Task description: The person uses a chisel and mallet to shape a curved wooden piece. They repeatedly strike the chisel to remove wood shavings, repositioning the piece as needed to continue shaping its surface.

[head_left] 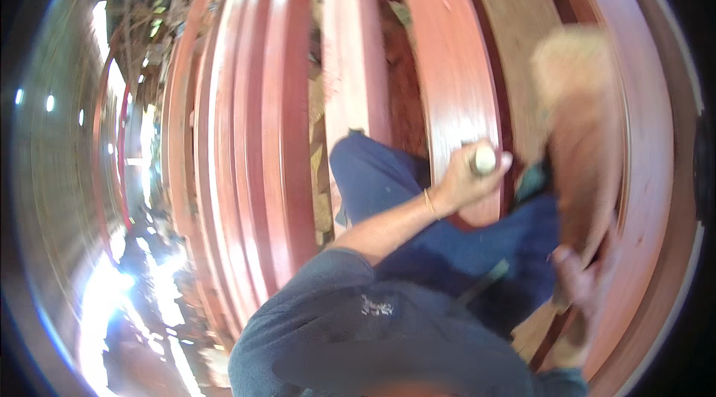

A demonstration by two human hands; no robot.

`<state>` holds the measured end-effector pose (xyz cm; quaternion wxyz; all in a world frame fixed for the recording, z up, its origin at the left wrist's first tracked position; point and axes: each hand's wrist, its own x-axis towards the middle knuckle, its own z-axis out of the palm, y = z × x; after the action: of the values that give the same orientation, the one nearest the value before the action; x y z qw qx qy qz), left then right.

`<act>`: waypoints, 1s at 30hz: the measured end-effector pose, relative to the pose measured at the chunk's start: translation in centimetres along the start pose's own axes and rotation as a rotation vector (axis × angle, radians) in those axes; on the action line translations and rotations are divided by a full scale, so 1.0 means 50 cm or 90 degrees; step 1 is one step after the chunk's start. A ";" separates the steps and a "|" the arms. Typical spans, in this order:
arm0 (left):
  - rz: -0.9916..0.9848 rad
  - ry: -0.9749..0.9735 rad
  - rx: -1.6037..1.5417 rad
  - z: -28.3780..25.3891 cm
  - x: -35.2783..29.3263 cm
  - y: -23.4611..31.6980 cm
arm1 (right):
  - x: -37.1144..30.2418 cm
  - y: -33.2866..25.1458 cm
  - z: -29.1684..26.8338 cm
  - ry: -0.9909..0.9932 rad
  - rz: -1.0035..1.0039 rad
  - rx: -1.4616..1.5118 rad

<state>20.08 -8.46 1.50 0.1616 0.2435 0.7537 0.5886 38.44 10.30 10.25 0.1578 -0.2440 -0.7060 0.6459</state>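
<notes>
My left hand [466, 181] is closed around a short round handle [484, 161], its pale butt end facing up. The rest of what it belongs to is hidden under the hand. Beneath that hand runs a glossy reddish wooden beam [456, 61]. Lower right, my right hand [579, 278] is smeared by motion, so its fingers do not show clearly. Just above it is a large reddish-brown shape [585, 166] with a pale top end, too blurred to tell its kind; whether my hand grips it, I cannot tell.
My bent legs in dark blue trousers [380, 181] are among the beams. Several long reddish beams [287, 114] lie side by side on the left, with a paler beam [349, 46] beside them. Another long beam [645, 136] curves along the right. Bright light patches cover the lower left.
</notes>
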 end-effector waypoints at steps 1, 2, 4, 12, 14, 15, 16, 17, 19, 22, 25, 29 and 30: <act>-0.018 0.038 0.039 -0.003 -0.014 -0.017 | 0.004 0.005 0.013 -0.020 -0.058 -0.027; -0.042 0.060 0.010 -0.001 -0.022 -0.037 | 0.009 0.012 0.026 -0.095 -0.024 -0.073; 0.016 0.014 -0.048 -0.005 -0.047 -0.075 | 0.010 0.027 0.045 -0.170 0.050 -0.152; 0.295 -0.004 0.035 -0.052 -0.125 0.036 | -0.043 0.101 0.034 -0.270 0.277 0.235; 0.484 -0.040 0.057 -0.036 -0.142 0.108 | -0.068 0.098 0.035 -0.233 0.326 0.359; 0.542 -0.065 0.055 -0.023 -0.155 0.137 | -0.085 0.089 0.038 -0.235 0.330 0.440; 0.594 -0.095 0.062 -0.007 -0.164 0.161 | -0.101 0.078 0.048 -0.206 0.323 0.431; 0.652 -0.131 0.073 0.008 -0.173 0.177 | -0.122 0.062 0.053 -0.158 0.357 0.511; 0.714 -0.191 0.074 0.034 -0.186 0.189 | -0.158 0.031 0.070 0.012 0.411 0.576; 0.785 -0.279 0.064 0.060 -0.200 0.178 | -0.179 0.008 0.087 0.011 0.337 0.643; 0.810 -0.319 0.079 0.073 -0.215 0.158 | -0.164 0.026 0.082 -0.084 0.247 0.723; 0.738 -0.378 0.184 0.067 -0.238 0.151 | -0.134 0.078 0.045 -0.104 0.248 0.656; 0.720 -0.393 0.201 0.056 -0.238 0.156 | -0.129 0.086 0.030 -0.063 0.251 0.640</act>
<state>32.79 -11.35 7.80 -0.0017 0.7800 0.5060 0.3682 43.60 5.72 6.43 0.0973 -0.2355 -0.2576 0.9321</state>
